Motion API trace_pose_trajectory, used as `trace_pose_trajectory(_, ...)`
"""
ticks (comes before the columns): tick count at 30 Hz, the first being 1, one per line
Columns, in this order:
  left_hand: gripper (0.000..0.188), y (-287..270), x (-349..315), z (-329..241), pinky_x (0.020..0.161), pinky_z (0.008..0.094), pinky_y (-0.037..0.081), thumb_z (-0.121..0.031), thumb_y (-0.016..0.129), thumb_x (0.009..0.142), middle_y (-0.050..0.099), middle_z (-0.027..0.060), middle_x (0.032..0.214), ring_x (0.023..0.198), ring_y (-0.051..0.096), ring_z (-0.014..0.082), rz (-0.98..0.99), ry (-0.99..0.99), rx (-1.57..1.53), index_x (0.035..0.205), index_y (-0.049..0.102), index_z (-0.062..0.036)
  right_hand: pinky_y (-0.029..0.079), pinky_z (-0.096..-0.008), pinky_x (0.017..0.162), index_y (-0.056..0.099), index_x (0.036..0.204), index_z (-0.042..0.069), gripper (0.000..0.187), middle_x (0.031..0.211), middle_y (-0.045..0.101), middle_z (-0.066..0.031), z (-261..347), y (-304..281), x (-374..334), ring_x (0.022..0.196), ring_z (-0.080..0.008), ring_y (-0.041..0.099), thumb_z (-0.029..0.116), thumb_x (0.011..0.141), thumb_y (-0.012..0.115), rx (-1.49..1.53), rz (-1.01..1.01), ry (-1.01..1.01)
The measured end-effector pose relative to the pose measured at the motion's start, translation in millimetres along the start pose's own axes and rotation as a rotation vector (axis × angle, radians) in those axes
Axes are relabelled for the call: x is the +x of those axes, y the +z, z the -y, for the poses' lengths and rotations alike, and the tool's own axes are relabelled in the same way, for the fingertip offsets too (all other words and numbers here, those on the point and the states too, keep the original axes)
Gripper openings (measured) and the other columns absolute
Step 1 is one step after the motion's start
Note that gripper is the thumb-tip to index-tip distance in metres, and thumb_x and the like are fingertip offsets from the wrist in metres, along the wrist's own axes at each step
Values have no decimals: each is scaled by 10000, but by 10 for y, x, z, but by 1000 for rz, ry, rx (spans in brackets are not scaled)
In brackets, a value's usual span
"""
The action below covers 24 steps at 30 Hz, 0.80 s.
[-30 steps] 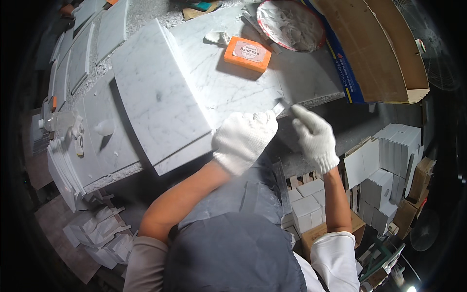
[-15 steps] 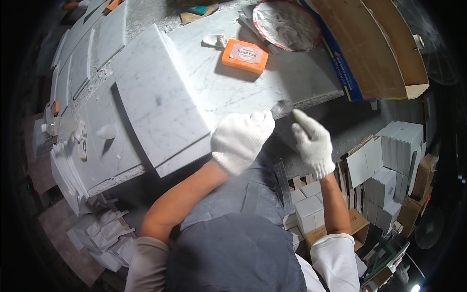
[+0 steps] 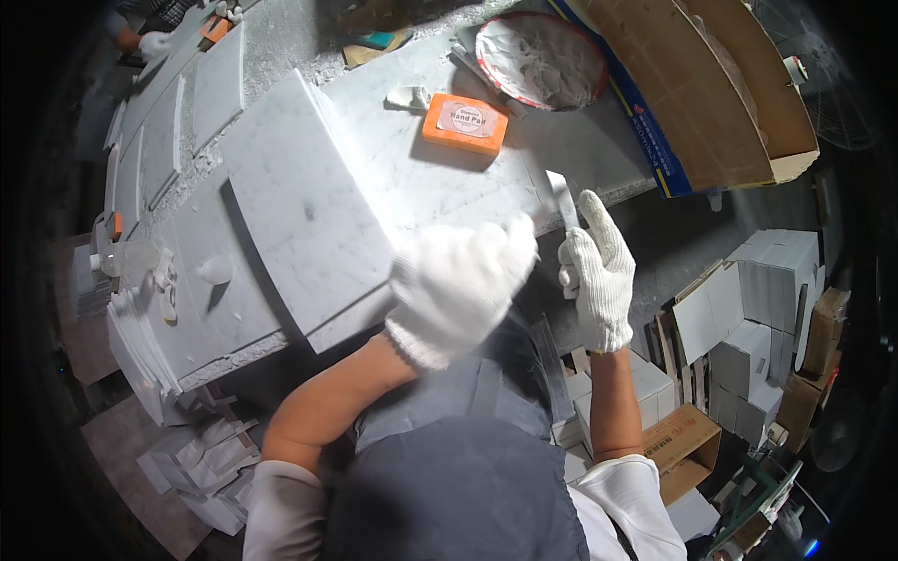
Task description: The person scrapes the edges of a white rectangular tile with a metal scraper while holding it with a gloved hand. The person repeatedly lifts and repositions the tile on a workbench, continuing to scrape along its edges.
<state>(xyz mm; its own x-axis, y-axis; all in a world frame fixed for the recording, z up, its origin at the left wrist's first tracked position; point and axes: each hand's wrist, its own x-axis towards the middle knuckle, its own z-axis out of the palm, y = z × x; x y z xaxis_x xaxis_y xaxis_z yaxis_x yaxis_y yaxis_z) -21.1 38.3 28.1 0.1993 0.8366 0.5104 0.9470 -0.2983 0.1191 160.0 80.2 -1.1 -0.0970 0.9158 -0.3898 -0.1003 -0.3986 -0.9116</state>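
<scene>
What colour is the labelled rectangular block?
The rectangular block is orange, clearest in the head view.

Dim workshop, one bright pool of light over the bench (image 3: 496, 192).
We've got strong light mid-bench, dropping to near black around the edges of our view; a small bluish lamp (image 3: 811, 547) glows at lower right. Grey floor (image 3: 687, 257) shows past the bench edge. Right side: stacked white cartons (image 3: 772, 276), wooden slats (image 3: 686, 374) near them, a brown carton (image 3: 681, 439), a green frame (image 3: 767, 496). Wire-guarded fan (image 3: 823, 84) at upper right. Lower left, we see white packages (image 3: 201, 463) beside a brownish surface (image 3: 122, 458); can't tell if it's floor or board.
</scene>
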Motion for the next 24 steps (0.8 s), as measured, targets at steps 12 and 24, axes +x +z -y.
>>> trace_pose_trajectory(12, 138, -88, 303, 407, 467, 359, 460, -178, 576, 932, 534, 53, 635, 520, 584, 208, 143, 212, 28, 810, 582, -115, 377, -172, 470, 357, 1581, 1, 615, 793, 561, -18, 136, 138, 19, 555, -37, 432, 130, 1029, 595, 147, -41, 1)
trace_pose_trajectory(24, 320, 373, 1836, 1288, 734, 473, 586, -148, 578, 831, 735, 265, 969, 847, 732, 361, 688, -22, 54, 1021, 757, 37, 429, -194, 533, 306, 1610, 42, 646, 858, 578, -12, 31, -18, -100, 638, -74, 510, 164, 1047, 598, 161, -91, -1)
